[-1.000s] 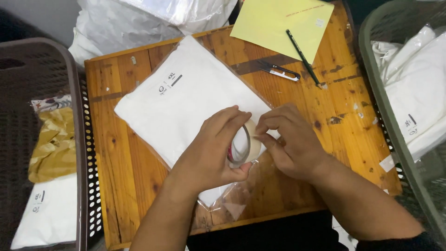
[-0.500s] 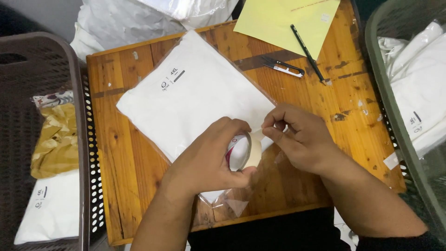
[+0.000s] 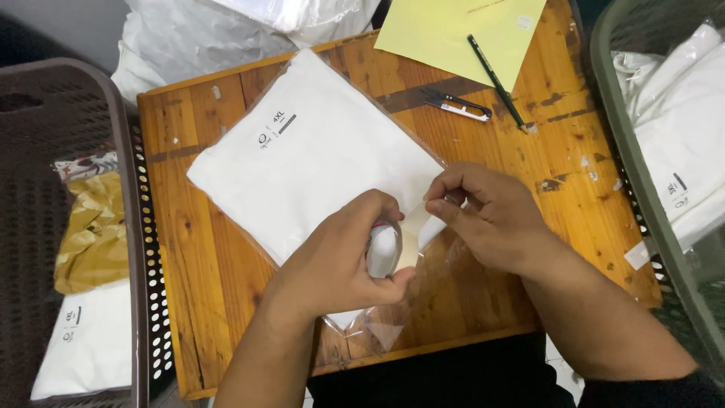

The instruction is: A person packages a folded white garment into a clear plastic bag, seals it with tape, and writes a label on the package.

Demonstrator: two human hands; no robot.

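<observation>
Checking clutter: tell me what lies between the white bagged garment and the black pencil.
In the head view, small thread snips lie on bare wood between the white bagged garment and black pencil.

The view holds two hands, left [image 3: 332,264] and right [image 3: 483,219], one tape roll [image 3: 389,249], one bagged white garment [image 3: 317,151] on the tabletop [image 3: 189,302], one yellow sheet [image 3: 453,30], one pencil [image 3: 495,72], one thread snips [image 3: 457,104], and two baskets, left [image 3: 75,227] and right [image 3: 642,189].
</observation>
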